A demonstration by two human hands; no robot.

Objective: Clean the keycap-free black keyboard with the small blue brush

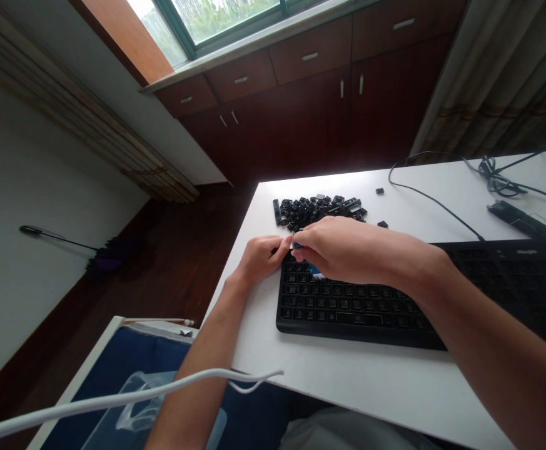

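A black keyboard (361,340) with its keycaps off lies on the white table, its rows of bare switch sockets showing. My right hand (343,247) is closed round a small blue brush (316,272) with pale bristles, held over the keyboard's upper left part. The hand hides most of the brush. At the keyboard's top left corner, my left hand (267,256) has its fingers curled, thumb and fingertips against the corner and close to the right fingertips. Just behind both hands is a heap of loose black keycaps (317,209).
Two stray keycaps lie apart, one keycap (379,190) farther back. A black cable (434,197) runs to a coil at the right, near a long dark strip (511,215). A white cable (160,392) crosses the lower left foreground. Cabinets (301,112) stand beyond the table.
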